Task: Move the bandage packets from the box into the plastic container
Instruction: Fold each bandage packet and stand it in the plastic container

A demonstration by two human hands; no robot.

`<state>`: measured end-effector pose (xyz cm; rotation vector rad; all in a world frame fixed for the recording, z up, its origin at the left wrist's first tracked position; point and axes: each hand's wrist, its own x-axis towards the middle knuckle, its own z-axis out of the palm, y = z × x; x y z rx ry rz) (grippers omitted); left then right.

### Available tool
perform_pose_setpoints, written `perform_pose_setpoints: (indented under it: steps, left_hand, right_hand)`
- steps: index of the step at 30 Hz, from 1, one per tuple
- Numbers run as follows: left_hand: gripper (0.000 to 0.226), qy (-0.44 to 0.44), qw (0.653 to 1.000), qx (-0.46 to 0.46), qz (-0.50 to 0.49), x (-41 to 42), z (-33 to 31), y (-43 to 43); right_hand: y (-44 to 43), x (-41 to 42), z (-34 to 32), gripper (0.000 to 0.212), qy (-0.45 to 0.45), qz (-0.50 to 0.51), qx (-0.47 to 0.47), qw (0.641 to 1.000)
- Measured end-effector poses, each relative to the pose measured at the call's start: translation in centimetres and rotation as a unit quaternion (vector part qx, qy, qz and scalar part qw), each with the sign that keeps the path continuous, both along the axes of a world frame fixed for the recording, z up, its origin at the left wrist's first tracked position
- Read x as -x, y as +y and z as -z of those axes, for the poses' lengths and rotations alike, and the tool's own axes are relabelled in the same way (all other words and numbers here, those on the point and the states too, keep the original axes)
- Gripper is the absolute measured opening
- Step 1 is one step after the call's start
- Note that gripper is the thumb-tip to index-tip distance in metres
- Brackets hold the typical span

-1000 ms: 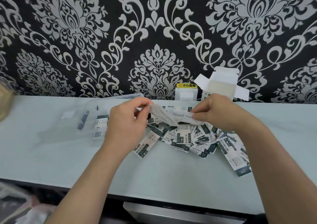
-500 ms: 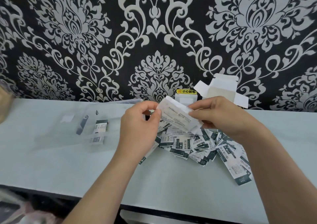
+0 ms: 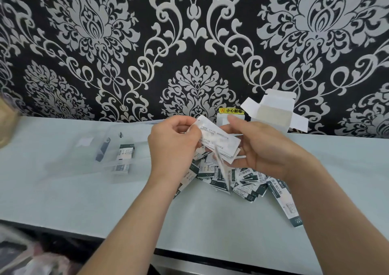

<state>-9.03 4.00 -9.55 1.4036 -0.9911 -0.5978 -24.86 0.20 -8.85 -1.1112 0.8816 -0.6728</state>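
Note:
My left hand (image 3: 172, 148) and my right hand (image 3: 259, 146) together hold a small stack of white bandage packets (image 3: 219, 141) above the table, text side up. One blurred packet (image 3: 222, 169) hangs or falls below the stack. Beneath the hands lies a loose pile of green-and-white bandage packets (image 3: 242, 180), spreading to the right. The clear plastic container (image 3: 109, 169) sits to the left with a few packets (image 3: 125, 155) inside. The open white box (image 3: 273, 116) stands at the back against the wall.
A pale table (image 3: 63, 190) runs along a black-and-silver patterned wall. A white socket with a yellow warning label (image 3: 231, 111) sits at the wall behind the hands. A tan object (image 3: 6, 125) shows at the far left edge.
Both hands have lifted the stack of packets from just above the pile to a higher position. One packet now slips down from the stack.

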Motion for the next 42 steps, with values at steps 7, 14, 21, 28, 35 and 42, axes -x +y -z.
perform_pose_setpoints:
  steps: [7, 14, 21, 28, 35, 42]
  left_hand:
    - [0.024, -0.105, 0.994, -0.018, -0.023, 0.5, 0.7, -0.5]
    - [0.007, -0.366, 0.919, -0.01, 0.148, 0.2, 0.0, 1.7]
    - [0.059, -0.599, 0.632, -0.242, 0.429, 1.8, 2.3, 5.4]
    - [0.042, -0.618, 0.612, -0.228, 0.438, 1.4, 1.8, 6.4]
    - [0.035, -0.659, 0.608, -0.172, 0.408, 1.9, 2.7, 8.0]
    - [0.019, -0.482, 0.767, -0.158, 0.392, -1.9, 1.8, 6.5]
  right_hand:
    - [0.6, -2.0, 0.6, 0.013, 0.058, -0.002, 0.066, 0.996]
    - [-0.2, -1.3, 1.0, 0.018, 0.101, 0.067, 0.086, 0.989]
    - [-0.3, -1.2, 1.0, 0.02, 0.109, 0.095, 0.06, 0.988]
    - [0.2, -1.4, 0.9, 0.02, 0.134, 0.066, 0.07, 0.986]
    - [0.8, -1.6, 0.9, 0.023, 0.152, 0.058, 0.083, 0.983]
    - [1.5, -1.8, 1.0, 0.03, 0.153, 0.016, 0.102, 0.983]
